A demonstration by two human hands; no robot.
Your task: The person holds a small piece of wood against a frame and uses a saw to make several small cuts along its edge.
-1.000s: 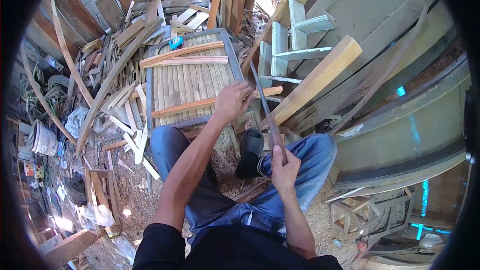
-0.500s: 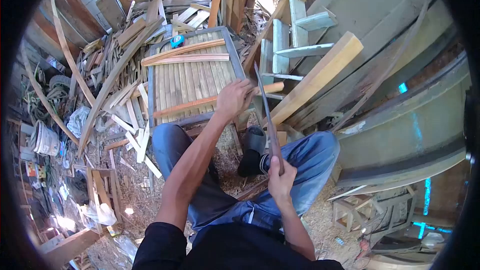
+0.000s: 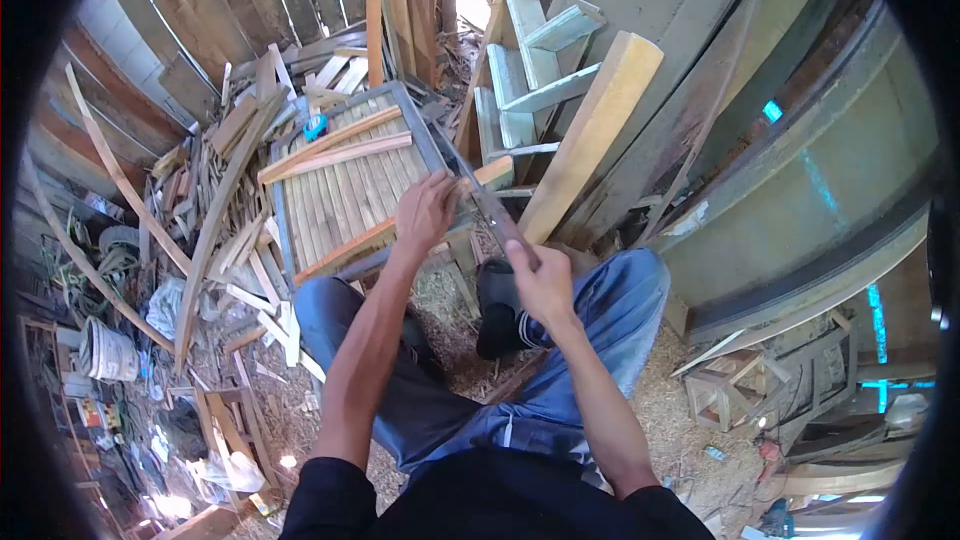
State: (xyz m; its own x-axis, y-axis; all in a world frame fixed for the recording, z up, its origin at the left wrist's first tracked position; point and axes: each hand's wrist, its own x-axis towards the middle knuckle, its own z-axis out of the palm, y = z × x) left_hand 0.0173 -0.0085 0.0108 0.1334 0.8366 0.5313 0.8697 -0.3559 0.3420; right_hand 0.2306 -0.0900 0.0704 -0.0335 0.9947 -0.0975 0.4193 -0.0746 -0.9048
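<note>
A slatted wooden panel in a grey frame lies in front of me. Across its near end runs a wooden strip, whose right end sticks out past the frame. My left hand is closed on this strip near the panel's right edge. My right hand is wrapped round the handle of a handsaw. The saw blade crosses the strip just right of my left hand. Two more strips and a blue tape measure lie on the panel's far part.
Scrap wood is heaped left of the panel. A thick plank leans at the right, beside a pale stepped wooden piece. A white bucket stands far left. My knees flank the panel's near side.
My right hand has moved forward and up with the saw, so the blade reaches farther past the strip. The whole view has turned and shifted somewhat. My left hand stays on the strip.
</note>
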